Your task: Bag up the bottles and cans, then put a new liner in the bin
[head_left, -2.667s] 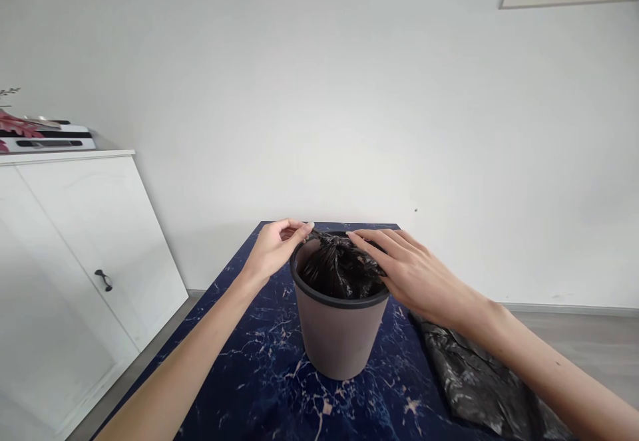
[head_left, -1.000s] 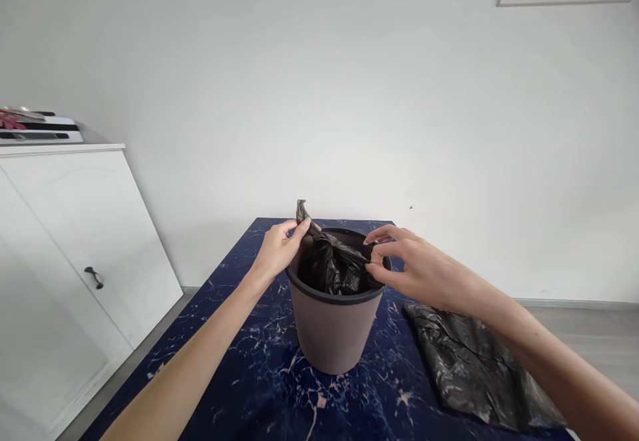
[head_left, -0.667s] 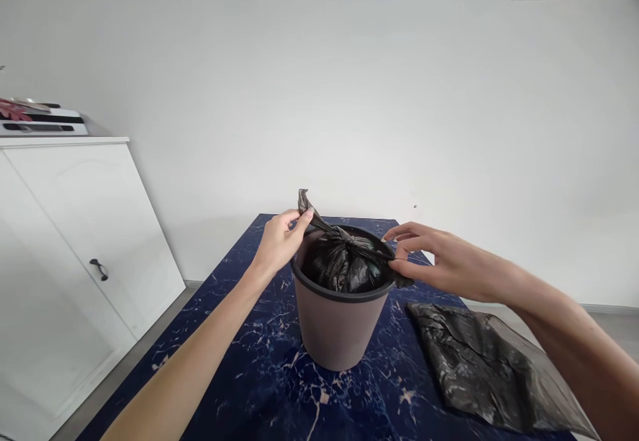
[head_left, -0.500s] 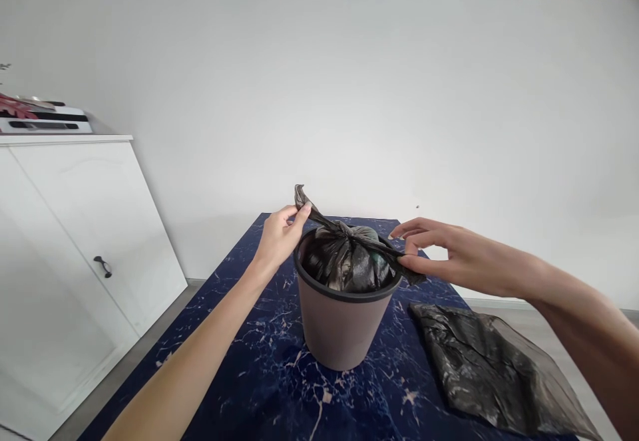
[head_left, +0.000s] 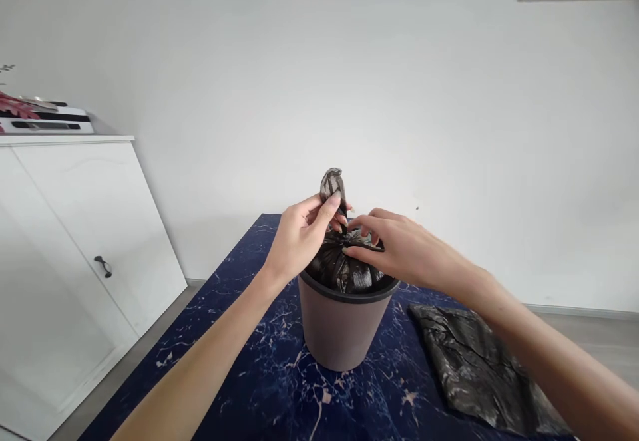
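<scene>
A greyish-pink bin (head_left: 334, 331) with a dark rim stands on a dark blue marbled table (head_left: 259, 388). A full black rubbish bag (head_left: 344, 271) sits inside it, gathered at the top. My left hand (head_left: 302, 238) pinches one bag end, which sticks up above my fingers. My right hand (head_left: 399, 251) is closed on the other bag end right beside it, over the middle of the bin. Both hands meet above the bag's knot.
A second black bag (head_left: 474, 371) lies flat on the table to the right of the bin. A white cabinet (head_left: 70, 241) with a dark handle stands at the left, with a flat device (head_left: 47, 124) on top. A white wall is behind.
My hands had pulled the two bag ends apart across the bin. Now both have come together over the bin's middle, and the left end stands upright.
</scene>
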`<state>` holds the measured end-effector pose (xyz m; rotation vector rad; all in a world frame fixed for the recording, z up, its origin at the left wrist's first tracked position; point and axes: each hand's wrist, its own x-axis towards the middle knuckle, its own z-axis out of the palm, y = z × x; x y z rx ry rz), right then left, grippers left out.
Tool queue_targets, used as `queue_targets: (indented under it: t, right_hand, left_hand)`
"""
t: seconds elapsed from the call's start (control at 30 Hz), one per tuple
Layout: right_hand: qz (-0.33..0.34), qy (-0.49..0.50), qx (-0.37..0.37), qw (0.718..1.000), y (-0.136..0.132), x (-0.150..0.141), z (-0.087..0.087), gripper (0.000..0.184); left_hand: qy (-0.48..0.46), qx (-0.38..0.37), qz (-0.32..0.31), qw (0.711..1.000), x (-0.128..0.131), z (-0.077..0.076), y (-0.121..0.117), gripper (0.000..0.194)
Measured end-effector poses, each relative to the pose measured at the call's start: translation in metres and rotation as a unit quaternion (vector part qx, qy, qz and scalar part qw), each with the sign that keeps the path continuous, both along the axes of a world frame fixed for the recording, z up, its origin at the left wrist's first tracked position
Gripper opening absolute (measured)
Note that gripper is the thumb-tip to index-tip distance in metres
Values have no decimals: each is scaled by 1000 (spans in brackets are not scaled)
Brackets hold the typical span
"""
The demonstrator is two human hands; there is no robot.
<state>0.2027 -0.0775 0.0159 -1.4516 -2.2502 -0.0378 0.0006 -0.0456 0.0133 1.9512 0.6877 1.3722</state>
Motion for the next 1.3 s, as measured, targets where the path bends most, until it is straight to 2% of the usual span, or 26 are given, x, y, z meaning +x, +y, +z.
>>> queue_targets:
  t: [0.1,0.17,0.23,0.37,0.43,0.53,0.67,0.73,0.87,1.0,1.2,1.3]
  right_hand:
    - [-5,-29,18,999,7,-9,1,23]
    - [6,3,50,999,10,-6,2,23]
    - [10,52,99,994,10,0,3,24]
    - [-10,162,198,967,10,15,13,26]
    - [-8,235,222,946,10,23,21,26]
    - [2,378,217,900,9,40,33,24]
    - [-47,521,229,821,0,79,41,27]
    - [-87,548,240,797,-4,105,36,30]
    - [-121,551,254,786,-5,160,4,32]
    - [-170,588,233,756,10,198,-50,39]
    - [-207,624,123,743,53,213,-142,47]
    - [-220,628,108,738,81,212,-183,49]
  left_hand:
    - [6,13,-2,1000,-1,0,-4,38]
    - [11,27,14,999,-4,-4,-7,37]
    - [26,47,59,997,-8,-13,-11,42]
    - [100,107,147,978,-15,-42,-25,83]
    - [117,161,170,965,-15,-58,-33,97]
    - [108,238,206,943,-15,-81,-43,102]
    - [135,310,229,913,-15,-105,-48,97]
    - [177,333,226,898,-15,-114,-47,86]
    - [227,360,242,872,-14,-123,-44,58]
    - [226,369,263,862,-12,-124,-40,52]
    - [222,376,301,848,-6,-123,-21,48]
    - [220,373,327,840,-6,-124,-5,48]
